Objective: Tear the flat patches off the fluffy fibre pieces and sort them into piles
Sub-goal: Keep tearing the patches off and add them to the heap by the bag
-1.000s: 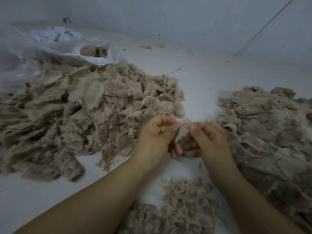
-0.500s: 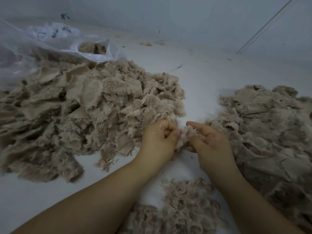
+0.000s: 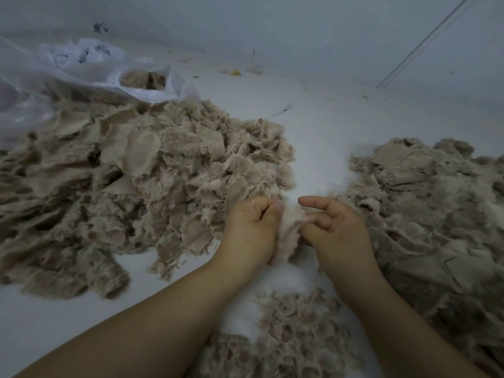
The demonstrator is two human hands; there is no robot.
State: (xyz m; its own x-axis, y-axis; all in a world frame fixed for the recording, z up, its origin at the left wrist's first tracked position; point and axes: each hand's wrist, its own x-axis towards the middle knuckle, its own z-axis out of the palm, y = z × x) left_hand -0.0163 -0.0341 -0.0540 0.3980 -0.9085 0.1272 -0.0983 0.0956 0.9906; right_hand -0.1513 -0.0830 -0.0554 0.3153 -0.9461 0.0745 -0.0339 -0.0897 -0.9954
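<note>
Head view, starting at the fingers: the left hand [image 3: 252, 227] is curled shut, thumb and fingers [image 3: 268, 207] pinching one side of a pale fluffy fibre piece [image 3: 287, 231]. The right hand [image 3: 336, 227] grips the opposite side with its lower fingers folded in, while its index finger [image 3: 313, 201] sticks out free above the tuft. The piece hangs between the two hands, just above the white floor [image 3: 327, 124], roughly midway between the big heaps.

It looks very light, soft and limp, likely to shed loose fibre and to stretch before it parts. I judge the best hold is close to the seam where patch meets fluff, a tight pinch on either side, since a grip out on the fluff would probably only pull out strands.

Whether a flat patch is on this piece I cannot tell; both hands cover most of it.

Outward, the left pile [image 3: 136, 186] mixes fluff with flat tan patches and runs out of view at the left edge. The right pile [image 3: 436, 214] is cut off at the right. A smaller, stringy near pile [image 3: 286, 336] lies between the forearms, its near side cropped. A clear plastic bag [image 3: 81, 75] behind the left pile holds more material, its contents mostly obscured.
</note>
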